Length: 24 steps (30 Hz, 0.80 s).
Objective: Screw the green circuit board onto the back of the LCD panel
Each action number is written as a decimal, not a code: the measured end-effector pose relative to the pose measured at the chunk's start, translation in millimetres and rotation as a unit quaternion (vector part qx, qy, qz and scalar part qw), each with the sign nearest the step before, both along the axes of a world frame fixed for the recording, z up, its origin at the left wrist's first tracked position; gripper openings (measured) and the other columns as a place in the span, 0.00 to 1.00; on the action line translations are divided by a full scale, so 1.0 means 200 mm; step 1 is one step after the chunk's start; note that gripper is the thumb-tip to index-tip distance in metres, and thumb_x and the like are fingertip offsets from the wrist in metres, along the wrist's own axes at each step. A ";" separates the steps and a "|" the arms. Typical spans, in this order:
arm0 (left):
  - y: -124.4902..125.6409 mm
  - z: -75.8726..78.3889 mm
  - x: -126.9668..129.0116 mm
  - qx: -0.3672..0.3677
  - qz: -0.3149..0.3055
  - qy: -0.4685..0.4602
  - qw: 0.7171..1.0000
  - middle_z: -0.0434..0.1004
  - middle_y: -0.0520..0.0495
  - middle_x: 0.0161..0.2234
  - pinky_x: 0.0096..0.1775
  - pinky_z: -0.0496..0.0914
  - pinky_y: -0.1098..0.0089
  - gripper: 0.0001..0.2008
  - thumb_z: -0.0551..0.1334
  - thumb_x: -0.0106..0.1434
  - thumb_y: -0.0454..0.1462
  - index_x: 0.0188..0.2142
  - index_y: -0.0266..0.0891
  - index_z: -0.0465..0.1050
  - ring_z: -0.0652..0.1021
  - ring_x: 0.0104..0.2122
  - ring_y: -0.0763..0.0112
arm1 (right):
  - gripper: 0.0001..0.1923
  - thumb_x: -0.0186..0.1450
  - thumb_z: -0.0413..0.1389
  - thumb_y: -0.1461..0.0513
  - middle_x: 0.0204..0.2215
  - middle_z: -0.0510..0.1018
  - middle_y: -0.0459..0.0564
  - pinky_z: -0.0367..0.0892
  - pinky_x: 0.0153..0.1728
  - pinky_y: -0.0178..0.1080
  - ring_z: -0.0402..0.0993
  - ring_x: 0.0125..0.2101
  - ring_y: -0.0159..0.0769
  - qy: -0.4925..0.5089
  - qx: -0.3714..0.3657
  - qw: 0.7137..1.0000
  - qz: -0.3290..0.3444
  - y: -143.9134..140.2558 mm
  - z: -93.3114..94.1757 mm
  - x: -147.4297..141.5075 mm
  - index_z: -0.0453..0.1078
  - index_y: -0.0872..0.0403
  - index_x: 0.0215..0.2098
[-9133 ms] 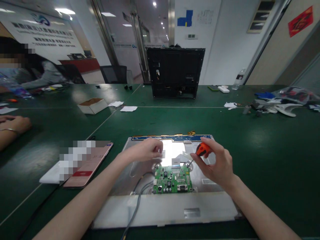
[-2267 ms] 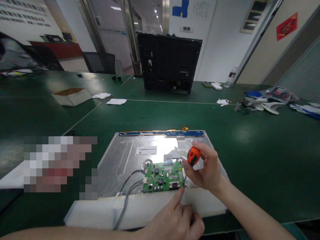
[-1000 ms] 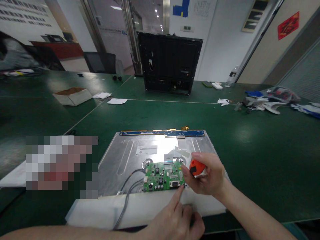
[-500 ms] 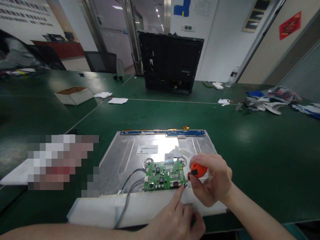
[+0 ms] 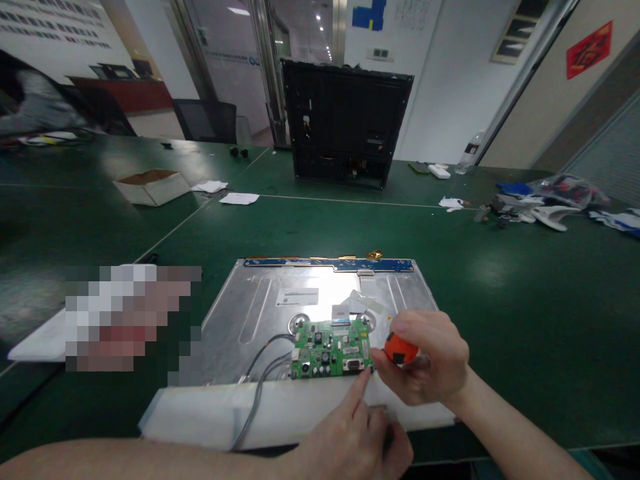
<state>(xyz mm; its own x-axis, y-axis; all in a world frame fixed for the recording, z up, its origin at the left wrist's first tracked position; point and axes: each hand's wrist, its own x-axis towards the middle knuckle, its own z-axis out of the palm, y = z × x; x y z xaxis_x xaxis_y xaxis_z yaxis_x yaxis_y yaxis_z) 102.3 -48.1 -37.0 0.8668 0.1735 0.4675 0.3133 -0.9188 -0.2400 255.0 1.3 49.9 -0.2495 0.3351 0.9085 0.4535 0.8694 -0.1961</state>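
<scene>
A green circuit board [image 5: 333, 350] lies on the silver metal back of a display panel [image 5: 260, 320]. My right hand [image 5: 433, 357] is closed around the orange-and-black handle of a screwdriver [image 5: 401, 349], just right of the board. Its shaft cannot be made out now. The index finger of my left hand [image 5: 353, 423] is stretched out, its tip at the board's lower right corner by a small dark screw spot; the other fingers are loosely curled. Grey cables [image 5: 257, 400] run from the board's left side across a white foam strip [image 5: 200, 413].
A black monitor housing [image 5: 345, 123] stands at the back. An open cardboard box [image 5: 153, 190] and papers lie to its left. Gloves and bags [image 5: 555, 197] are at the right, near a bottle [image 5: 469, 155]. A blurred-out patch covers something left of the panel.
The screwdriver handle has tipped toward my view and shifted slightly right and down, and its shaft has gone out of sight. My left index finger stays at the board's corner. The view has shifted slightly.
</scene>
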 end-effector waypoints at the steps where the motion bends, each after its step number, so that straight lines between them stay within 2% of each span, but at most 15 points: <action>1: 0.00 0.00 0.00 0.003 -0.001 0.002 1.000 0.70 0.54 0.20 0.55 0.58 0.46 0.06 0.54 0.62 0.33 0.39 0.38 0.66 0.70 0.20 0.67 | 0.08 0.61 0.55 0.67 0.16 0.66 0.38 0.57 0.15 0.32 0.60 0.14 0.27 -0.002 -0.002 1.000 -0.004 0.00 0.00 0.00 0.63 0.54 0.39; 4: 0.00 0.00 0.00 0.008 -0.003 0.016 1.000 0.70 0.53 0.20 0.55 0.57 0.44 0.06 0.55 0.62 0.34 0.39 0.37 0.66 0.70 0.20 0.67 | 0.07 0.62 0.55 0.65 0.16 0.67 0.38 0.59 0.15 0.31 0.62 0.14 0.27 0.001 0.004 1.000 -0.014 0.00 0.00 0.00 0.63 0.54 0.39; 8: 0.00 0.00 -0.01 0.005 0.000 0.021 1.000 0.71 0.53 0.21 0.55 0.57 0.44 0.06 0.56 0.62 0.36 0.40 0.37 0.66 0.71 0.21 0.67 | 0.12 0.64 0.52 0.62 0.19 0.71 0.41 0.66 0.17 0.33 0.69 0.18 0.30 0.005 0.031 0.999 -0.012 0.01 0.01 0.01 0.63 0.56 0.46; 13: 0.00 0.01 -0.01 -0.002 0.000 0.019 1.000 0.73 0.51 0.23 0.56 0.56 0.44 0.07 0.56 0.63 0.36 0.40 0.37 0.66 0.74 0.24 0.65 | 0.21 0.58 0.48 0.68 0.25 0.73 0.47 0.72 0.24 0.36 0.74 0.26 0.34 0.010 0.028 0.999 0.022 0.01 0.01 0.02 0.62 0.60 0.51; 18: 0.00 0.01 -0.01 0.012 0.003 0.029 0.999 0.70 0.53 0.21 0.56 0.57 0.44 0.06 0.56 0.63 0.36 0.39 0.38 0.66 0.71 0.21 0.68 | 0.24 0.55 0.52 0.69 0.31 0.73 0.50 0.70 0.21 0.35 0.73 0.26 0.33 0.052 0.014 0.998 0.017 0.00 -0.02 0.02 0.60 0.58 0.52; 21: 0.00 0.01 -0.01 0.010 0.003 0.029 1.000 0.70 0.54 0.21 0.56 0.57 0.44 0.05 0.55 0.63 0.36 0.39 0.38 0.66 0.71 0.21 0.69 | 0.24 0.56 0.53 0.69 0.26 0.70 0.44 0.66 0.18 0.33 0.68 0.21 0.30 0.072 -0.002 0.997 0.015 0.00 -0.03 0.01 0.59 0.55 0.51; 24: 0.00 0.01 -0.01 0.013 0.002 0.018 1.000 0.69 0.54 0.21 0.56 0.57 0.44 0.05 0.55 0.63 0.36 0.39 0.38 0.66 0.70 0.20 0.69 | 0.19 0.59 0.53 0.68 0.21 0.67 0.40 0.61 0.16 0.32 0.64 0.17 0.28 0.048 0.004 0.999 0.002 0.00 -0.02 0.01 0.60 0.53 0.48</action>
<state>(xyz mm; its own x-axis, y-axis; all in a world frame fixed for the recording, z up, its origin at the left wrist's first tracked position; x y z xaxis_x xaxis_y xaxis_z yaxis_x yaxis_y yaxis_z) 101.1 -47.8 -35.0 0.8825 0.1652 0.4404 0.3075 -0.9111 -0.2743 256.6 1.6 46.0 -0.1622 0.3273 0.9309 0.4295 0.8727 -0.2320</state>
